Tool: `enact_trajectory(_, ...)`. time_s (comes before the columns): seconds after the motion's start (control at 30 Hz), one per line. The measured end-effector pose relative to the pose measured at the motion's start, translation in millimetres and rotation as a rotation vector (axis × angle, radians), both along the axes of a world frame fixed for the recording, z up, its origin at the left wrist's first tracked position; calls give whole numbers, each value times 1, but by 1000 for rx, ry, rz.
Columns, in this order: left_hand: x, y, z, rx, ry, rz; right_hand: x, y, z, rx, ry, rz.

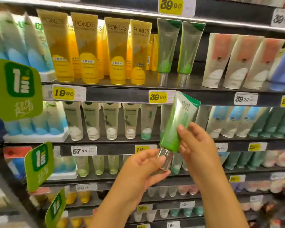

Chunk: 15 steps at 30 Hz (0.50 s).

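The green tube (176, 124) is held in the air in front of the shelves, with the cap down and the flat sealed end up, and it leans a little to the right. Its top end is in front of the front edge of a shelf (122, 95), just beside the yellow price label "39.80" (158, 97). The silver cap (165, 159) at the bottom is gripped by the left hand (143, 171): the thumb lies on the front of the cap and the curled fingers are under and behind it. The right hand (196, 145) grasps the lower part of the tube body, with the thumb on the front and the other fingers behind the tube.

On the shelf above the label stand two more green tubes (167, 51) of the same kind, upright on silver caps, side by side. To the left of them is a row of yellow POND'S tubes (87, 51), and to the right are white tubes with a pink field (240, 61). At the left end of this shelf a green sign with a large "1" (17, 89) sticks out from the edge. Below it, lower shelves carry pale tubes (112, 120) and more price labels.
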<state>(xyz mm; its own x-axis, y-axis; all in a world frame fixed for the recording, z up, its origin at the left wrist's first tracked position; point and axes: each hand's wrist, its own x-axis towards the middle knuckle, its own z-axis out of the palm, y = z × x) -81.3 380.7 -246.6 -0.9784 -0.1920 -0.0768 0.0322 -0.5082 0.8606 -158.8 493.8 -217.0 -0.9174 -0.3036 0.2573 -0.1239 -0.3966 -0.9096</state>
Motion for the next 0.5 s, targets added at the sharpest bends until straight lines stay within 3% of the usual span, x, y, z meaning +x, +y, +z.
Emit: enact_trajectory(0.5, 44, 18, -22, 395, -93, -129, 52, 3, -20, -95, -158, -157)
